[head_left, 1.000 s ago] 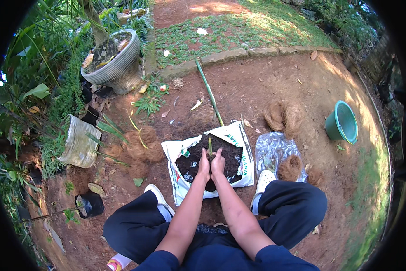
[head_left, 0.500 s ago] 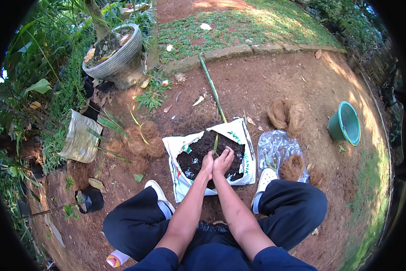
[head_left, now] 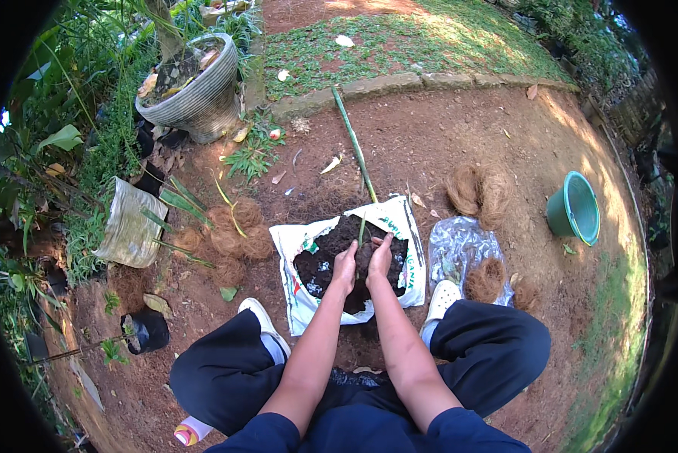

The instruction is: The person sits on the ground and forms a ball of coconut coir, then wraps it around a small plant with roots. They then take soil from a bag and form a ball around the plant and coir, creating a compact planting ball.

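Note:
Both my hands are over the open white sack (head_left: 287, 260) of dark soil (head_left: 324, 257) between my feet. Upright between them stands a thin green plant cutting (head_left: 363, 229). A dark clump of soil (head_left: 363, 260) lies around its lower end. My left hand (head_left: 344, 266) cups the clump from the left, fingers pointing away from me. On the other side my right hand (head_left: 380, 260) curves around it, thumb and fingers partly bent. The palms and the cutting's base are hidden.
Brown fibre bundles (head_left: 237, 234) with green cuttings (head_left: 180, 200) lie left; more fibre (head_left: 481, 192) and a clear plastic bag (head_left: 463, 245) lie right. A green stalk (head_left: 352, 143) stretches beyond the sack. Further off are a green bucket (head_left: 573, 209), large pot (head_left: 195, 102) and black plant bag (head_left: 146, 331).
My hands, pressed together around the cutting's base before, have moved apart, and the dark clump now shows between them. The view has shifted slightly.

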A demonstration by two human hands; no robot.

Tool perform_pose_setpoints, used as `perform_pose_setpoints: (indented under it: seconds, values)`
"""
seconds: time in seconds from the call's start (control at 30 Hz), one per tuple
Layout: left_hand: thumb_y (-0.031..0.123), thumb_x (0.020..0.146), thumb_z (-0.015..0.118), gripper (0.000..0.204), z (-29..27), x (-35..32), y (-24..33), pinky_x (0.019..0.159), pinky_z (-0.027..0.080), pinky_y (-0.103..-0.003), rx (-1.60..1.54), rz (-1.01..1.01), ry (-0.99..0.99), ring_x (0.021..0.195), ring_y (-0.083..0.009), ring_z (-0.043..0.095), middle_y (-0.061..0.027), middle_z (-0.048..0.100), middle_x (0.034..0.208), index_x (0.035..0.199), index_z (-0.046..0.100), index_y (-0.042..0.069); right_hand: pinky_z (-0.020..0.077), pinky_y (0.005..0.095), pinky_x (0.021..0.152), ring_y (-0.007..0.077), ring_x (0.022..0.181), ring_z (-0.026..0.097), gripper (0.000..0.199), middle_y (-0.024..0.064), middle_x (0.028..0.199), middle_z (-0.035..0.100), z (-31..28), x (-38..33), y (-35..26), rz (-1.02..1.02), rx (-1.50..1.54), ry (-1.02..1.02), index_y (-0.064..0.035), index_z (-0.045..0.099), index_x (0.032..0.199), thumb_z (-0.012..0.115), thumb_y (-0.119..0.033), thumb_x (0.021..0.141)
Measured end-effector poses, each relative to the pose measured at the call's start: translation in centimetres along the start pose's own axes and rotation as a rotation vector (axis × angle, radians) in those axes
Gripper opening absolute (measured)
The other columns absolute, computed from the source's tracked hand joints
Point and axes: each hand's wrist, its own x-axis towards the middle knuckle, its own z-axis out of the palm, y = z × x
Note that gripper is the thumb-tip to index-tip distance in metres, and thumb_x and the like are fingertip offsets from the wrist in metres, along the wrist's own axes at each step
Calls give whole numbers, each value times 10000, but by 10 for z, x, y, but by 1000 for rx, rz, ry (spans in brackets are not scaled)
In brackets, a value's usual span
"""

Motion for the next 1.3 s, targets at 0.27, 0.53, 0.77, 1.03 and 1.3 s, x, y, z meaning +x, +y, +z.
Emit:
perform_pose_setpoints:
  seconds: [0.27, 0.53, 0.77, 1.03, 1.3]
  values:
    - [337, 944, 476, 352, -2, -13, 1, 929, 466, -349, -390, -175, -203, 1014, -180, 607, -63, 662, 1112, 1118, 665, 96, 440, 365, 891, 289, 977, 603, 681, 165, 1021, 644, 14, -22, -1, -291, -281, 39, 16, 643, 1099, 252, -536, 1020]
    - [382, 955, 515, 369, 8, -15, 4, 837, 511, -331, -87, -26, 10, 916, -194, 618, -101, 643, 1023, 1064, 638, 51, 329, 578, 975, 353, 1222, 461, 457, 127, 1279, 517, 11, -48, -17, -302, -518, 273, -133, 524, 1249, 363, -478, 997]
    - [383, 998, 451, 354, 13, -2, 10, 694, 500, -326, 14, -34, 19, 733, -167, 593, -43, 625, 832, 887, 620, 93, 393, 505, 922, 398, 1089, 534, 491, 200, 1101, 581, 10, -28, -7, -375, -352, 155, -41, 569, 1129, 351, -463, 1005]
    - [394, 1027, 393, 417, 11, -7, 20, 711, 495, -289, -279, -54, -114, 757, -137, 625, -28, 684, 884, 1057, 663, 77, 445, 328, 859, 189, 906, 578, 701, 108, 981, 626, 1, -12, -14, -75, 48, -81, 28, 601, 1103, 260, -578, 1015]
    - [297, 978, 584, 309, 3, -10, 5, 841, 514, -287, -30, 32, -197, 995, -118, 610, -31, 657, 1053, 1176, 612, 61, 447, 393, 858, 278, 940, 622, 569, 159, 959, 667, 2, -31, -6, -196, -283, -45, -5, 648, 976, 334, -478, 1021]
